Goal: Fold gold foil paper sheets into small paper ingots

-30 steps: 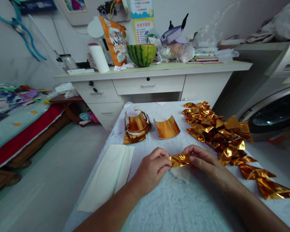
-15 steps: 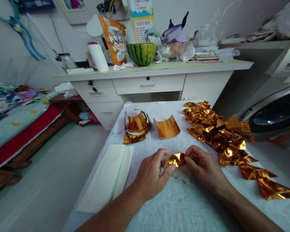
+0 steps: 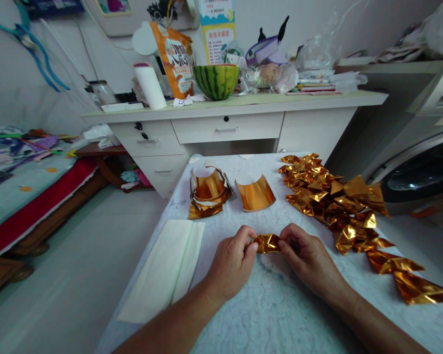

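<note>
A small folded piece of gold foil paper (image 3: 268, 243) is stretched between my two hands above the cloth-covered table (image 3: 239, 314). My left hand (image 3: 233, 260) pinches its left end between thumb and fingers. Its right end is pinched by my right hand (image 3: 307, 255). Beyond them lies a single curled gold foil sheet (image 3: 256, 194), and left of that a stack of curled gold sheets (image 3: 209, 191) with pale undersides. Many folded gold foil pieces (image 3: 328, 196) are heaped along the table's right side.
Pale folded paper sheets (image 3: 162, 270) lie at the table's left. Behind the table stands a white desk (image 3: 225, 130) bearing half a watermelon (image 3: 216, 81), an orange snack pouch (image 3: 175, 64) and a paper roll (image 3: 150, 87). A washing machine (image 3: 428, 123) is at right, a bed (image 3: 40, 191) at left.
My left fingers have closed on the foil piece's left end, where they were apart before. The piece is now flatter and drawn slightly left; my right hand has shifted slightly left with it.
</note>
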Available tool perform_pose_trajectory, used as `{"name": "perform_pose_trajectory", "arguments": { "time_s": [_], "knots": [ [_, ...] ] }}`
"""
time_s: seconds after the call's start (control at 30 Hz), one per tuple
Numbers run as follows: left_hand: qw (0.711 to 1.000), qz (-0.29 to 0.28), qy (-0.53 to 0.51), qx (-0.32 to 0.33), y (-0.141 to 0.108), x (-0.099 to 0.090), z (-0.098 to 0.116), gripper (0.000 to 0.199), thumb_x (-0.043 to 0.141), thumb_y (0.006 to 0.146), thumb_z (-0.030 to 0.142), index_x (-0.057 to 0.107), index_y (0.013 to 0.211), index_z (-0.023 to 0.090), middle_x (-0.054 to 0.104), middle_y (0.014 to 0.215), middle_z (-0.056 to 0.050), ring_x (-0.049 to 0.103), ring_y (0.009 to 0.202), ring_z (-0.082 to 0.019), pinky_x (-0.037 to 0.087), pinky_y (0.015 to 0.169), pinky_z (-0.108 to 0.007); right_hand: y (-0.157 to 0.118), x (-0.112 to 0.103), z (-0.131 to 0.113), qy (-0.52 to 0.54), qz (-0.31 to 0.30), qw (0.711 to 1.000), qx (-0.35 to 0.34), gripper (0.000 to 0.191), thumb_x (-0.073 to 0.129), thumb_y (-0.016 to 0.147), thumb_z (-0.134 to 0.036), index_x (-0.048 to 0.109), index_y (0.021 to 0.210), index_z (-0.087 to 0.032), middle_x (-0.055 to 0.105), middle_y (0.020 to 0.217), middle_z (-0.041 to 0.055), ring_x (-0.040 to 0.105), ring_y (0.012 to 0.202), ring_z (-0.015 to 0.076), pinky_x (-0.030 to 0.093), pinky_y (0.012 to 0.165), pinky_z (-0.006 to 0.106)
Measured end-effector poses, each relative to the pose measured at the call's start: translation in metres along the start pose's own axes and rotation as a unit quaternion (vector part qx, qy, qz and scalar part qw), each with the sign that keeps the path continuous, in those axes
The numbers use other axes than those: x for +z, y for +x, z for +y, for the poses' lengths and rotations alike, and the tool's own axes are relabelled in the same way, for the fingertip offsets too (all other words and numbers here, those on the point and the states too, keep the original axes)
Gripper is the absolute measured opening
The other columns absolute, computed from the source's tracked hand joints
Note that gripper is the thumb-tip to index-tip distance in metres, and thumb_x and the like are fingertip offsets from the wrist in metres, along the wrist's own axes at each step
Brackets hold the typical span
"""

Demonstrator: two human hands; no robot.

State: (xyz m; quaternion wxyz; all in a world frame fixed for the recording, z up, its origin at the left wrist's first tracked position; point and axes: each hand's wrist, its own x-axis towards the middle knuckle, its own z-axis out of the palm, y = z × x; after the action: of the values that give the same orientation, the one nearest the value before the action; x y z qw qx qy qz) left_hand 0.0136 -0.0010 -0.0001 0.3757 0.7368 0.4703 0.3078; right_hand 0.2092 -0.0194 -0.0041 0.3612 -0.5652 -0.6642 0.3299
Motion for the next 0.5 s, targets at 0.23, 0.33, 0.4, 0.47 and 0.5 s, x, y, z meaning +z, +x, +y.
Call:
{"name": "perform_pose_trajectory", "arguments": {
  "time_s": [0.23,0.33,0.4,0.47,0.5],
  "knots": [
    [1.000,-0.009,-0.025,0.003,-0.001,-0.001,0.004,0.011,0.046,0.091,0.024,0.055,0.097,0.021,0.054,0.066,0.004,0.051,0.063,-0.014,0.032,0.061,-0.024,0.000,-0.006,-0.004,-0.007,-0.010,1.000,-0.003,0.015,0.052,0.090,-0.032,0.053,0.079,-0.022,0.052,0.059,-0.0031,0.046,0.053,0.0130,0.033,0.050,0.025],
    [0.999,-0.016,-0.043,0.009,-0.002,-0.001,0.004,0.017,0.048,0.092,0.028,0.054,0.106,0.021,0.057,0.070,0.003,0.054,0.066,-0.014,0.035,0.063,-0.024,0.002,-0.010,0.001,-0.004,0.019,1.000,0.007,0.013,0.055,0.089,-0.033,0.053,0.081,-0.023,0.050,0.057,-0.0039,0.044,0.051,0.0125,0.031,0.048,0.025],
    [0.998,-0.019,-0.052,0.015,-0.002,-0.001,0.002,0.022,0.049,0.092,0.031,0.052,0.112,0.021,0.058,0.073,0.003,0.055,0.068,-0.015,0.037,0.065,-0.024,0.004,-0.012,0.006,0.010,0.061,0.998,0.015,0.014,0.058,0.088,-0.034,0.052,0.082,-0.024,0.049,0.058,-0.0047,0.043,0.051,0.0123,0.032,0.048,0.025],
    [0.998,-0.020,-0.052,0.019,-0.003,0.000,0.001,0.025,0.049,0.093,0.032,0.051,0.114,0.021,0.057,0.073,0.003,0.055,0.068,-0.015,0.038,0.065,-0.025,0.007,-0.016,0.009,0.032,0.107,0.994,0.014,0.016,0.060,0.086,-0.035,0.050,0.080,-0.024,0.048,0.061,-0.0042,0.044,0.054,0.0124,0.034,0.050,0.025],
    [0.998,-0.021,-0.048,0.020,-0.003,0.000,0.000,0.025,0.050,0.092,0.032,0.051,0.115,0.021,0.056,0.073,0.003,0.055,0.068,-0.015,0.038,0.066,-0.025,0.008,-0.019,0.010,0.044,0.127,0.991,0.012,0.017,0.061,0.085,-0.034,0.049,0.079,-0.024,0.048,0.063,-0.0039,0.044,0.055,0.0123,0.035,0.050,0.024]
  ]
}}
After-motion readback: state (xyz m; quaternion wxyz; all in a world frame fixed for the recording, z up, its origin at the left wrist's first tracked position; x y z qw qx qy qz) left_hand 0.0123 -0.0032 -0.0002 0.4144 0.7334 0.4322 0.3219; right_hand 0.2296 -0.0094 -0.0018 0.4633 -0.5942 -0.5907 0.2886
